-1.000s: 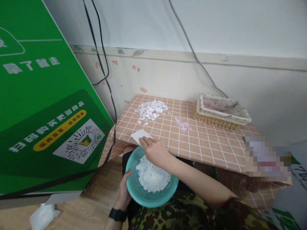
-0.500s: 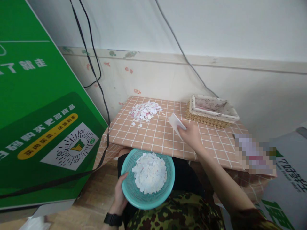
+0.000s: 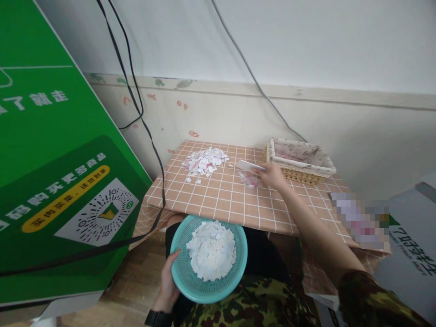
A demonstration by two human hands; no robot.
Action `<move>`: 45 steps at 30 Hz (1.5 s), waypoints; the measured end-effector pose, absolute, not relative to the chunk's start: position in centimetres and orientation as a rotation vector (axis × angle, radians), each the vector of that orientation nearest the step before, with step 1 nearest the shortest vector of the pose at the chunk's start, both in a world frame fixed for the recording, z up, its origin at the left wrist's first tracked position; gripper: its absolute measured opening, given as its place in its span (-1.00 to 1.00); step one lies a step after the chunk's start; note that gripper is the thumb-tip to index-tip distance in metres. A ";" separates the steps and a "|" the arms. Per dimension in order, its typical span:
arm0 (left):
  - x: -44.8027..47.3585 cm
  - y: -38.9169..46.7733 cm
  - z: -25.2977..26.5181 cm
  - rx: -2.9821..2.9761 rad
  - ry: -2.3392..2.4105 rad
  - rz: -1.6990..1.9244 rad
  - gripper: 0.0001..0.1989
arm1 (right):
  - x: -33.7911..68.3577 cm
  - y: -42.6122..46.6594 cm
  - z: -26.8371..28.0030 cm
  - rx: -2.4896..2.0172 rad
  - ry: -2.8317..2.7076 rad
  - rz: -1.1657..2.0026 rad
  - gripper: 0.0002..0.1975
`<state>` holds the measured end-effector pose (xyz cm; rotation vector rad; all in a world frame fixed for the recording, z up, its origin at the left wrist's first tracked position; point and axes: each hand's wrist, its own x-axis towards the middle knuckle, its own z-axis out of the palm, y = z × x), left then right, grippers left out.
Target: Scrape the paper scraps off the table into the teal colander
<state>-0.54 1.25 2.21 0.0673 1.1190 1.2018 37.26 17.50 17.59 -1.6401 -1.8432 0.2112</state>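
a cloth-lined wicker basket (image 3: 303,175) sits near the back right corner of the checked table (image 3: 211,200); a pixelated item (image 3: 354,220) lies by its front right corner. past the left edge stands a green panel (image 3: 68,168), beyond the right a greyish box (image 3: 408,222). a grey cord (image 3: 262,93) runs down the wall (image 3: 323,50).

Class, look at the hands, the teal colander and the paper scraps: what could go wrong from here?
The teal colander might tip, since only the left hand grips its rim, spilling the heaped scraps.

The loose pile lies uncontained on the tablecloth, so a bump could scatter it.

The white card could slip, as the right hand holds it by one end.
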 end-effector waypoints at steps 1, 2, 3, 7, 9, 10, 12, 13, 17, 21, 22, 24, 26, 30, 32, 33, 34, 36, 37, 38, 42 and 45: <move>-0.6 1.2 2.2 0.066 1.115 1.201 -0.90 | 37.4 17.6 17.6 -1.622 -1.876 0.242 -0.70; -0.6 1.2 2.1 0.064 1.109 1.195 -0.89 | 37.5 17.6 17.6 -1.596 -1.906 0.279 -0.70; -0.6 1.2 2.1 0.060 1.101 1.189 -0.89 | 37.8 17.6 17.6 -1.567 -1.931 0.316 -0.70; -0.6 1.2 2.4 0.066 1.077 1.186 -0.89 | 38.2 17.2 18.1 -1.496 -1.938 0.379 -0.70; -0.4 1.2 2.6 0.067 1.086 1.177 -0.88 | 37.4 16.9 18.7 -1.480 -1.892 0.357 -0.68; -0.4 1.2 2.6 0.066 1.089 1.180 -0.88 | 36.6 16.7 19.1 -1.469 -1.871 0.346 -0.67; -0.3 1.2 2.7 0.077 1.083 1.193 -0.89 | 34.4 16.3 19.8 -1.432 -1.877 0.353 -0.67; -0.2 1.2 2.7 0.083 1.068 1.195 -0.89 | 33.1 16.1 20.0 -1.410 -1.901 0.371 -0.69; -0.3 1.1 2.6 0.076 1.034 1.182 -0.86 | 28.0 16.2 20.0 -1.334 -2.039 0.376 -0.75; -0.6 0.9 2.5 0.071 1.025 1.177 -0.84 | 25.0 17.6 19.2 -1.381 -2.085 0.308 -0.78; -0.6 0.9 2.6 0.072 1.024 1.179 -0.85 | 24.6 17.9 19.0 -1.384 -2.097 0.297 -0.78; -0.7 0.9 2.7 0.071 1.020 1.181 -0.84 | 24.0 18.4 18.8 -1.385 -2.127 0.292 -0.79; -0.7 0.8 2.8 0.070 1.013 1.182 -0.83 | 23.6 18.8 18.8 -1.360 -2.164 0.331 -0.80; -0.9 0.7 2.5 0.075 1.027 1.183 -0.80 | 23.2 20.0 19.4 -1.240 -2.206 0.449 -0.80; -1.1 0.6 2.3 0.063 1.038 1.182 -0.80 | 22.8 21.0 19.6 -1.189 -2.203 0.473 -0.78; -1.2 0.6 2.2 0.052 1.045 1.180 -0.80 | 22.4 21.6 19.6 -1.167 -2.206 0.483 -0.78; -1.3 0.6 2.1 0.042 1.050 1.173 -0.79 | 22.1 22.2 19.6 -1.152 -2.212 0.494 -0.78; -1.5 0.5 2.0 0.026 1.054 1.156 -0.76 | 21.3 23.3 19.5 -1.144 -2.234 0.520 -0.80; -1.5 0.5 2.0 0.017 1.057 1.152 -0.75 | 21.0 23.8 19.4 -1.144 -2.251 0.534 -0.80; -1.6 0.5 2.0 0.010 1.060 1.150 -0.75 | 20.7 24.2 19.4 -1.142 -2.267 0.547 -0.81; -1.7 0.5 2.0 -0.014 1.078 1.137 -0.74 | 21.0 24.9 19.9 -1.131 -2.319 0.642 -0.80; -1.8 0.4 1.9 -0.025 1.087 1.145 -0.75 | 22.2 24.8 20.9 -1.142 -2.354 0.779 -0.78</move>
